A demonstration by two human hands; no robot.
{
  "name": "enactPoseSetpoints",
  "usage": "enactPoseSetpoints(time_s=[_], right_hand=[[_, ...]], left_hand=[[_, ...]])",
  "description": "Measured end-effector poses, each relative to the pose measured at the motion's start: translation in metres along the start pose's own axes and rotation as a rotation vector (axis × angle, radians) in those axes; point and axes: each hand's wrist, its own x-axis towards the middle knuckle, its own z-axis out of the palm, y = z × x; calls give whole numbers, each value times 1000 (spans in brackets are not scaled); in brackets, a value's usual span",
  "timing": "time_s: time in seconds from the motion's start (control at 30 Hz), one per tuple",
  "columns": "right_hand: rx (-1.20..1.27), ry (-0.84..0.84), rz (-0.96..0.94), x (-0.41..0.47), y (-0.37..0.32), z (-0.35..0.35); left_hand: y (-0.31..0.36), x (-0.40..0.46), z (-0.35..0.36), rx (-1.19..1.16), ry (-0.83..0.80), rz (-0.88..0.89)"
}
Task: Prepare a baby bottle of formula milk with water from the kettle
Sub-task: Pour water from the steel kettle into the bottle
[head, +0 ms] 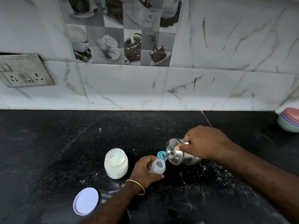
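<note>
Right hand [205,143]: I see it clamped on the handle of a small steel kettle [178,153], thumb pressing the lid, the kettle tipped toward the left with its spout over the bottle mouth. Left hand [144,171]: wrapped round a clear baby bottle [157,166], which stands open on the black counter [56,143]; a gold bangle [137,185] circles that wrist. Teal bottle cap [161,154]: lying just behind the bottle, beside the kettle lid. Formula jar [116,164]: open, left of the bottle, a pale scoop [116,157] standing in the powder. Jar lid [86,201]: flat on the counter, nearer me. Stacked bowls [289,121]: far right edge.
</note>
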Motion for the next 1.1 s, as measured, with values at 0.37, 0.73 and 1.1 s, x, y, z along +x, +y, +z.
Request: enactPoseSetpoints(time_s=[0.37, 0.73, 1.1], right_hand=[[-2, -12, 6, -9, -5, -12], [-15, 24, 2, -14, -6, -16], [23, 16, 5, -18, -8, -8]], left_hand=[[0, -2, 1, -11, -5, 5], [-2, -2, 5, -32, -3, 3], [0, -2, 7, -45, -12, 19]])
